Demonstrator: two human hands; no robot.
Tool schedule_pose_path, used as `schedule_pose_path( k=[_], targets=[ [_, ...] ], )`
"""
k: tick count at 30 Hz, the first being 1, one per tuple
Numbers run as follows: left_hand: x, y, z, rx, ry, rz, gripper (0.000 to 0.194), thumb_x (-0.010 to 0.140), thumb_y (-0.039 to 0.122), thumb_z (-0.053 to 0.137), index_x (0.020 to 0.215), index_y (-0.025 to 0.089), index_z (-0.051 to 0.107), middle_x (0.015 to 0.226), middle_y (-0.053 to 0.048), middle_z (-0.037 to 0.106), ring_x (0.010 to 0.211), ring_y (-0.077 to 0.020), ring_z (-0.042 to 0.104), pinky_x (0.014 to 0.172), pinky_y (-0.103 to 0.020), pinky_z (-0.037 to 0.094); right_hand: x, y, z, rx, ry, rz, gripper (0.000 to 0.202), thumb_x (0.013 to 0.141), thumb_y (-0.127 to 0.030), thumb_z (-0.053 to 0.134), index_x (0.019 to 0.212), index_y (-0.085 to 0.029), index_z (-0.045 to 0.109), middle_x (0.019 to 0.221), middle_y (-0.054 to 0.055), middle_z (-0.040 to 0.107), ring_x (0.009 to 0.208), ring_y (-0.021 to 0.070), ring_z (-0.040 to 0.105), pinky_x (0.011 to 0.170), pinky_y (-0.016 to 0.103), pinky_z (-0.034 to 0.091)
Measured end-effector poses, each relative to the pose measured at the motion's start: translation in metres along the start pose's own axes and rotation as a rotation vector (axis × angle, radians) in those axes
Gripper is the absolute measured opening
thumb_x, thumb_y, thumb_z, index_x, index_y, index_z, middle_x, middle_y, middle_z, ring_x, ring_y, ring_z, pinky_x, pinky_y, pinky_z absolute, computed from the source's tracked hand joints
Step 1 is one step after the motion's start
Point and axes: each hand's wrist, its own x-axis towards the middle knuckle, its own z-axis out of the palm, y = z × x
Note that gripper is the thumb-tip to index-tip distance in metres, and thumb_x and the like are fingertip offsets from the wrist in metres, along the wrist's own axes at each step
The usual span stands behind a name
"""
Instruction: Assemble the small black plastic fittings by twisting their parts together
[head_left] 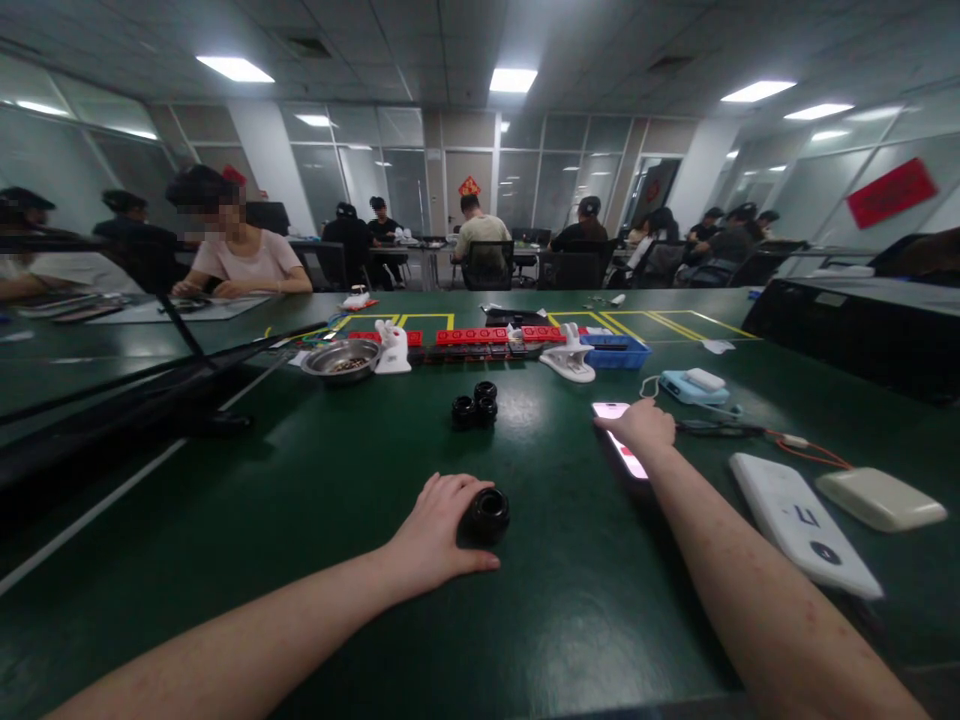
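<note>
Black ring-shaped part: pinched between left hand's thumb and fingers, hole upward, apparently for steadiness. Phone: under right hand, unclear whether gripped. Black parts: clustered beyond left fingers, probably for easy reach.

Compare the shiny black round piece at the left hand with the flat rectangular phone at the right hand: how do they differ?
The shiny black round piece is thick, with a circular opening; the flat rectangular phone is slab-like. The piece is dark, while the phone shows a lit screen. The left hand curls around the piece; the right hand reaches over the phone. Both are partly covered by the hands.
</note>
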Motion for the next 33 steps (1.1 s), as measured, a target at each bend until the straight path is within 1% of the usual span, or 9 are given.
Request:
schedule_pose_path(
  k=[8,18,21,23,25,26,28,30,33],
  targets=[
    [-0.001,0.000,0.000,0.011,0.011,0.008,0.071,0.061,0.053,0.065,0.122,0.025,0.039,0.121,-0.007,0.046,0.116,-0.0285,0.038,0.103,-0.054,0.012,-0.003,-0.001,0.000,-0.006,0.024,0.004,0.091,0.055,-0.056,0.063,0.116,0.006,0.037,0.101,0.027,0.057,0.098,0.0376,0.052,0.080,0.040,0.036],
    [0.000,-0.002,0.001,0.023,0.006,0.001,0.072,0.062,0.055,0.063,0.123,0.025,0.039,0.121,-0.007,0.046,0.117,-0.0286,0.037,0.102,-0.055,0.013,-0.004,-0.001,0.001,0.012,0.020,-0.012,0.085,0.055,-0.056,0.064,0.111,0.004,0.043,0.097,0.026,0.058,0.098,0.0381,0.051,0.080,0.040,0.036],
    [0.000,-0.001,0.001,0.022,0.012,0.006,0.071,0.062,0.055,0.063,0.122,0.025,0.039,0.121,-0.007,0.046,0.116,-0.0286,0.038,0.102,-0.055,0.013,-0.005,0.001,-0.010,0.046,0.049,-0.013,0.093,0.056,-0.061,0.060,0.118,0.004,0.035,0.103,0.029,0.054,0.101,0.0414,0.048,0.084,0.047,0.031],
    [0.000,0.000,0.000,0.022,0.017,0.010,0.069,0.062,0.055,0.063,0.120,0.024,0.042,0.119,-0.007,0.047,0.115,-0.0284,0.039,0.102,-0.055,0.013,-0.012,-0.002,-0.024,0.173,0.160,-0.047,0.088,0.063,-0.063,0.052,0.120,0.002,0.034,0.106,0.028,0.052,0.101,0.0416,0.047,0.084,0.051,0.030],
    [0.000,-0.001,0.000,0.022,0.019,0.014,0.064,0.062,0.055,0.063,0.116,0.023,0.047,0.117,-0.006,0.049,0.113,-0.0283,0.041,0.102,-0.056,0.013,-0.029,-0.010,-0.040,0.404,0.299,-0.195,0.069,0.073,-0.057,0.044,0.117,-0.004,0.038,0.102,0.021,0.055,0.099,0.0344,0.048,0.081,0.044,0.035],
    [0.000,-0.001,0.000,0.021,0.019,0.015,0.060,0.062,0.054,0.063,0.113,0.024,0.050,0.115,-0.006,0.049,0.112,-0.0282,0.041,0.102,-0.056,0.013,-0.043,-0.017,-0.048,0.533,0.302,-0.296,0.060,0.076,-0.054,0.042,0.114,-0.008,0.041,0.097,0.016,0.057,0.094,0.0296,0.051,0.077,0.039,0.038],
    [0.001,-0.003,0.000,0.015,0.019,0.014,0.052,0.064,0.051,0.063,0.108,0.024,0.054,0.113,-0.005,0.050,0.110,-0.0274,0.043,0.102,-0.056,0.013,-0.079,-0.032,-0.060,0.706,0.075,-0.512,0.047,0.080,-0.053,0.036,0.106,-0.015,0.046,0.083,0.008,0.059,0.076,0.0220,0.055,0.066,0.033,0.042],
    [0.003,-0.005,0.001,0.012,0.029,0.004,0.047,0.065,0.047,0.064,0.106,0.024,0.055,0.111,-0.004,0.051,0.109,-0.0264,0.044,0.101,-0.055,0.013,-0.122,-0.048,-0.065,0.695,-0.203,-0.752,0.044,0.079,-0.052,0.041,0.106,-0.018,0.047,0.079,0.004,0.058,0.069,0.0188,0.055,0.061,0.030,0.041],
    [0.004,-0.006,0.002,0.021,0.032,0.006,0.043,0.064,0.044,0.065,0.101,0.024,0.057,0.110,-0.004,0.053,0.107,-0.0259,0.045,0.101,-0.054,0.015,-0.172,-0.064,-0.064,0.572,-0.318,-0.987,0.054,0.069,-0.053,0.056,0.109,-0.018,0.046,0.085,0.005,0.058,0.076,0.0205,0.054,0.064,0.031,0.041]
  ],
)
